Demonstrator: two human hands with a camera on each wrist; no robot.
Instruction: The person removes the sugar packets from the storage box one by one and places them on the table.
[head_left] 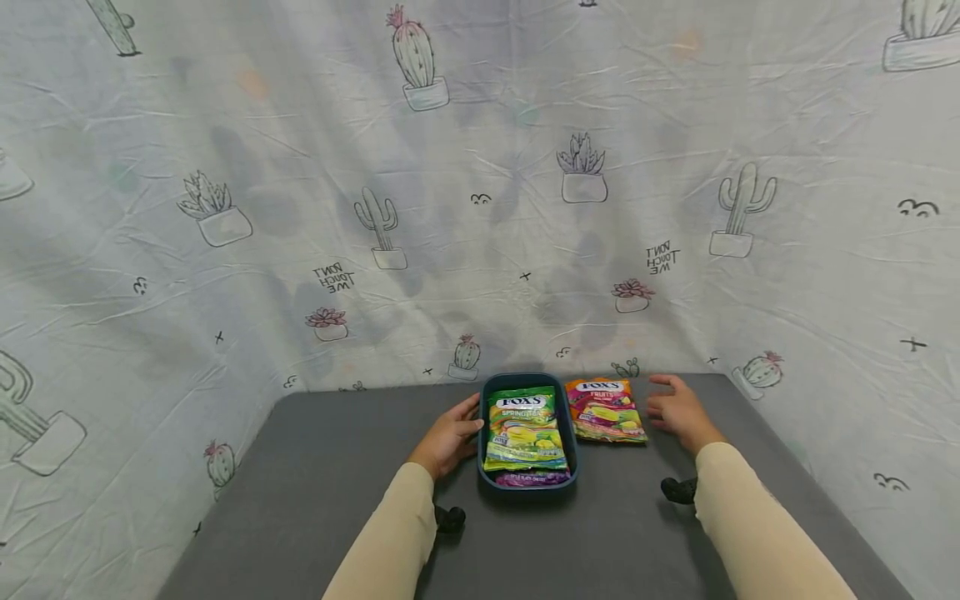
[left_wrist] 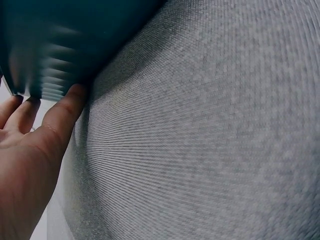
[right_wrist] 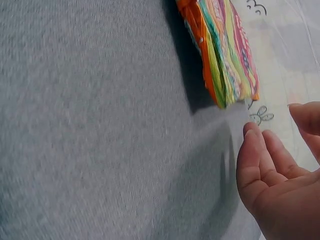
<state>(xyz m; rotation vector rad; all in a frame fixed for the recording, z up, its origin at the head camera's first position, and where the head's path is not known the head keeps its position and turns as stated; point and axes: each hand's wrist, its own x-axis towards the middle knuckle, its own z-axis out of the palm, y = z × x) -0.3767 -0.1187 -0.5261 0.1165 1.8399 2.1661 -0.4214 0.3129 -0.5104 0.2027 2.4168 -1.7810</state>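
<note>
A dark blue rectangular tub (head_left: 572,477) stands on the table, also seen as a teal wall (left_wrist: 55,35) in the left wrist view. In it lies a green Fox's candy bag (head_left: 523,429), above a purple bag (head_left: 532,478) that is mostly hidden. My left hand (head_left: 450,437) touches the tub's left side with extended fingertips. Right of the tub lies an orange Fox's candy bag (head_left: 604,410), its edge visible in the right wrist view. My right hand (head_left: 681,414) is just right of this bag, apart from it, with loosely bent fingers and nothing held.
The grey cloth-covered table (head_left: 330,492) reaches back to a pale curtain (head_left: 480,250) printed with cacti. Black straps or mounts (head_left: 678,490) show at both wrists. The tub and orange bag lie near the table's far edge.
</note>
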